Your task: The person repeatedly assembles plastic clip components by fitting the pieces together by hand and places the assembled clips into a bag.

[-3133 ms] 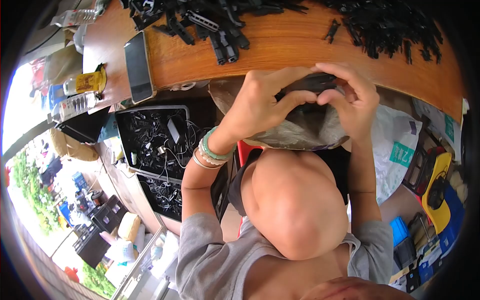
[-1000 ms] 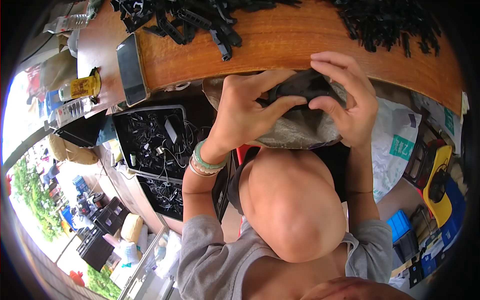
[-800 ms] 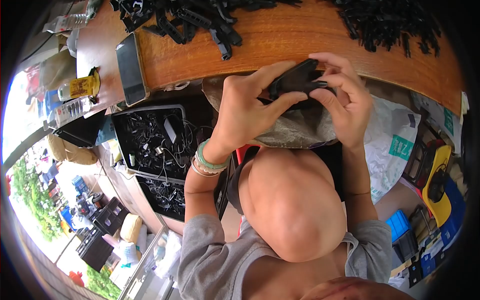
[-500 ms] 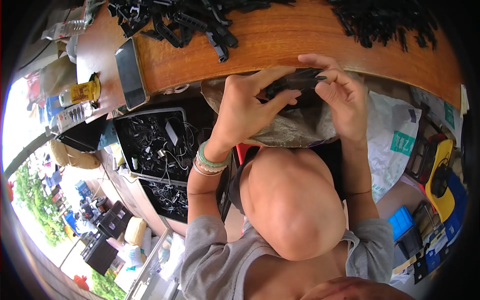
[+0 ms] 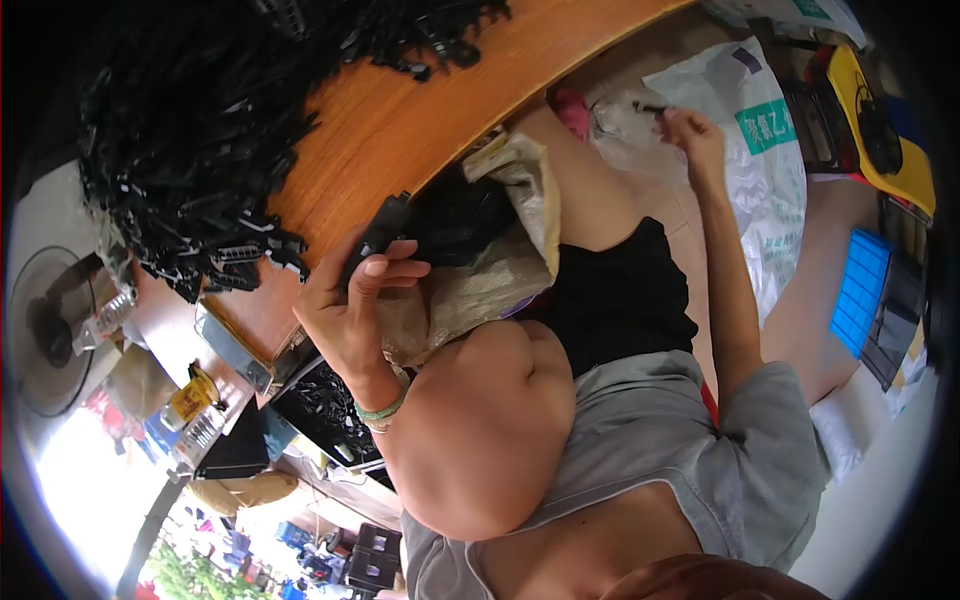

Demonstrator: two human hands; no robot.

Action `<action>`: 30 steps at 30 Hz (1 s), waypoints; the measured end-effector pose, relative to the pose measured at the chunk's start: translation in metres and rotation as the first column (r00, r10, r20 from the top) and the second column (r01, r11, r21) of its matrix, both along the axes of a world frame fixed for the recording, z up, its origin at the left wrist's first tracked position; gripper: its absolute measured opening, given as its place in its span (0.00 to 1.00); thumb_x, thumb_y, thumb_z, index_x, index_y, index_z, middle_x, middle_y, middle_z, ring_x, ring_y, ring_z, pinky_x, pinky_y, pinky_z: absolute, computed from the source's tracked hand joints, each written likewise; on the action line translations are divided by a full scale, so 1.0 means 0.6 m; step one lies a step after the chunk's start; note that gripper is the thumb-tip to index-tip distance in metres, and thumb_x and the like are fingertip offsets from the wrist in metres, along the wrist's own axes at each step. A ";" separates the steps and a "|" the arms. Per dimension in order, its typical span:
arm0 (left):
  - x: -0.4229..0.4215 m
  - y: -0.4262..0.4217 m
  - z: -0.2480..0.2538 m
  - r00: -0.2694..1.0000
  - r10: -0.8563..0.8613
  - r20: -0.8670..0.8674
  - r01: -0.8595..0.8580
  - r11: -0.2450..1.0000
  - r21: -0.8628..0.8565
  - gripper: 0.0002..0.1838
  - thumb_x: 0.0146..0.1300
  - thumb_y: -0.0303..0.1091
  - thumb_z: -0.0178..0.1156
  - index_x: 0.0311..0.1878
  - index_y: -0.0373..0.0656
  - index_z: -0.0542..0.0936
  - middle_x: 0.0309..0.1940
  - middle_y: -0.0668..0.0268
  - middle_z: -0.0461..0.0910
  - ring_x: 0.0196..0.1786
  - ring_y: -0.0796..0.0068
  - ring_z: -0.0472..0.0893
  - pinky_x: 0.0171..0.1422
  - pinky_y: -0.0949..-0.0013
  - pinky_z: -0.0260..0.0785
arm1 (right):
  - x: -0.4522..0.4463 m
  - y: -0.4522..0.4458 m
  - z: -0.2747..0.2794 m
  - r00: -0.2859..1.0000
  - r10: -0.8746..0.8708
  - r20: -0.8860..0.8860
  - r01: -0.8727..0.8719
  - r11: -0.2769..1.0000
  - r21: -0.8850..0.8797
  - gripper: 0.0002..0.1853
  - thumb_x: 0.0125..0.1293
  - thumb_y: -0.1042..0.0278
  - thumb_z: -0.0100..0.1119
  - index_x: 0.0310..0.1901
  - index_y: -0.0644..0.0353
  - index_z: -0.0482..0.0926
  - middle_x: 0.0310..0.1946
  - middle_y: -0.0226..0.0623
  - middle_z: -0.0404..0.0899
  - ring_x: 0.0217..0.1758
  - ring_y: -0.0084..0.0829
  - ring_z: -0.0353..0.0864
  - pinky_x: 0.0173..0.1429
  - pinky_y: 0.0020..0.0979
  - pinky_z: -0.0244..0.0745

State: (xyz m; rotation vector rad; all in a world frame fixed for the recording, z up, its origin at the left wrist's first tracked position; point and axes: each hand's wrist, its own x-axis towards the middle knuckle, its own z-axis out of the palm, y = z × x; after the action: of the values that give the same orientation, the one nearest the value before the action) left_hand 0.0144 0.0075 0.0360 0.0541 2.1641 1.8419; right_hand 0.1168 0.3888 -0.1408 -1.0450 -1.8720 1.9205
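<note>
My left hand [image 5: 345, 305], with bracelets at the wrist, is closed round a black plastic part [image 5: 378, 232] beside the table edge. Right below it an open woven sack [image 5: 490, 295] lies across my lap, with black contents [image 5: 455, 222] in its mouth. My right hand [image 5: 697, 140] is stretched out to the right, over the floor near a clear plastic bag [image 5: 630, 130]. Its fingers are pinched together, and a small dark piece [image 5: 653, 109] shows at their tips, too small to name.
A big heap of black plastic parts [image 5: 190, 150] covers the left of the wooden table [image 5: 400, 110]. At the right lie a white printed sack [image 5: 765, 190], a yellow object [image 5: 860, 110] and a blue bin [image 5: 862, 280]. A black tray [image 5: 325, 410] with parts stands lower left.
My hands were close together over the sack and are now apart. The left holds the black part; the right has moved out to the right. The view has turned.
</note>
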 end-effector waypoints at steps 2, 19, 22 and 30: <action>-0.003 0.013 0.007 1.000 0.014 -0.022 -0.015 0.998 -0.055 0.16 0.63 0.27 0.59 0.50 0.24 0.77 0.33 0.46 0.83 0.31 0.61 0.85 0.35 0.68 0.79 | 0.047 0.011 -0.127 0.989 -0.054 0.139 0.058 0.998 -0.024 0.09 0.64 0.70 0.59 0.35 0.70 0.81 0.27 0.40 0.82 0.25 0.28 0.82 0.30 0.26 0.76; 0.001 0.047 0.003 0.996 0.049 -0.078 -0.059 0.990 -0.129 0.19 0.64 0.31 0.58 0.51 0.22 0.76 0.32 0.46 0.82 0.28 0.66 0.83 0.32 0.71 0.76 | 0.237 0.151 -0.357 0.679 -0.594 0.431 0.495 0.804 0.329 0.11 0.59 0.67 0.63 0.29 0.69 0.83 0.19 0.39 0.81 0.20 0.29 0.83 0.26 0.26 0.76; 0.003 0.043 0.002 0.990 0.102 -0.096 -0.107 0.993 -0.051 0.21 0.66 0.34 0.57 0.51 0.21 0.75 0.30 0.46 0.82 0.26 0.66 0.82 0.30 0.73 0.75 | 0.220 0.186 -0.354 0.624 -0.640 0.448 0.446 0.763 0.469 0.11 0.59 0.65 0.63 0.29 0.66 0.85 0.16 0.35 0.82 0.20 0.28 0.84 0.31 0.25 0.78; 0.000 0.029 -0.005 0.989 0.125 -0.081 -0.126 0.992 -0.007 0.21 0.67 0.35 0.56 0.51 0.21 0.74 0.30 0.45 0.81 0.24 0.67 0.81 0.30 0.74 0.74 | 0.215 0.194 -0.327 0.623 -0.597 0.505 0.493 0.801 0.338 0.12 0.60 0.65 0.63 0.30 0.67 0.84 0.22 0.39 0.83 0.20 0.30 0.84 0.30 0.27 0.80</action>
State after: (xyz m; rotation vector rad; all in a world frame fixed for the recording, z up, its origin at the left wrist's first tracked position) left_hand 0.0142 0.0247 0.0327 -0.0113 2.2815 1.9255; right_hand 0.2457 0.5053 -0.3368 -2.0493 -1.6239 1.1152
